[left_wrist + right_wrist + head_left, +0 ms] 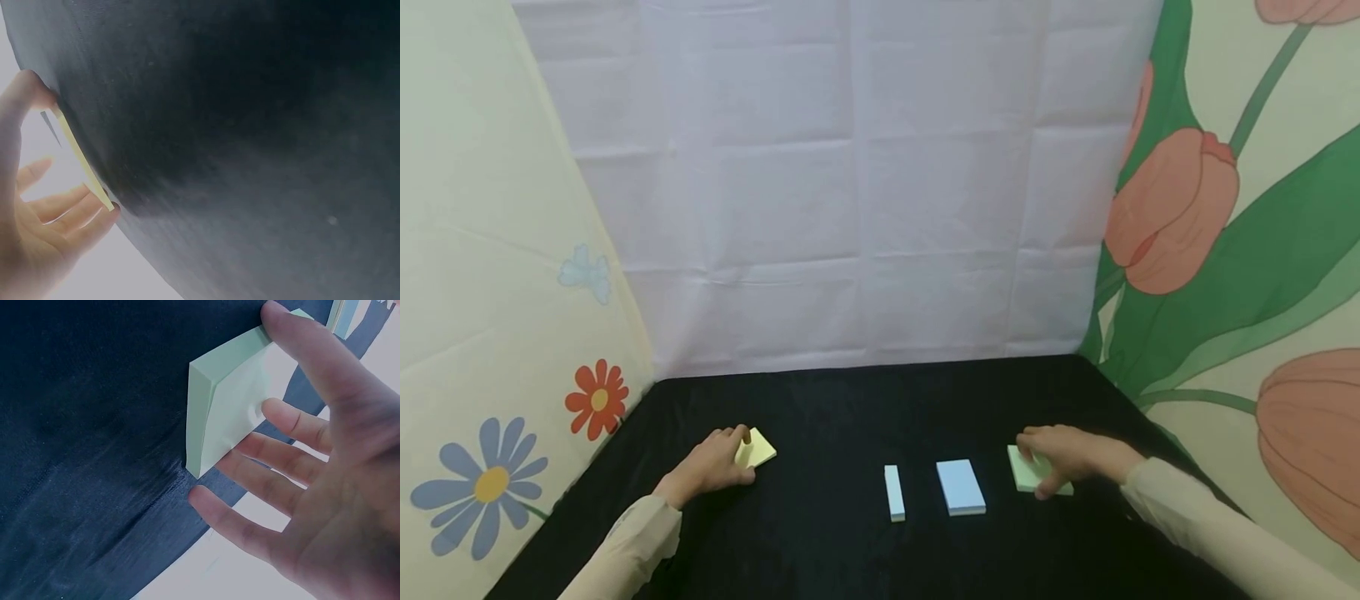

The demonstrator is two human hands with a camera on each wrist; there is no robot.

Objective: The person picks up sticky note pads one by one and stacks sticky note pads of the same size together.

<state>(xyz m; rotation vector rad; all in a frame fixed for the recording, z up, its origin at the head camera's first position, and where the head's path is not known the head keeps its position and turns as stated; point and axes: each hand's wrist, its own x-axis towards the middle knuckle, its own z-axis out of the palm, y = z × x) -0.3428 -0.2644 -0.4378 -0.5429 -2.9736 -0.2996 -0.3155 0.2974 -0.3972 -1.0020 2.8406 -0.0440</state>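
At the table's left, my left hand [711,463] holds a yellow sticky-note pad [760,451] by its edges. The left wrist view shows the pad's thin yellow edge [84,164] between the thumb and the other fingers. On the right, my right hand [1075,452] spans a pale green sticky-note pad [1023,474] lying on the table. Its thumb meets one edge of the green pad [231,415], the index fingertip touches the top face, and other fingers reach the opposite side. Part of each pad is hidden by the hand in the head view.
Between the hands lie a narrow pale strip-shaped pad [894,492] and a blue rectangular sticky-note pad [960,486], side by side and apart. A black cloth [820,533] covers the table. Behind it hangs a creased white sheet [850,208]; flower-patterned walls [1315,317] flank both sides.
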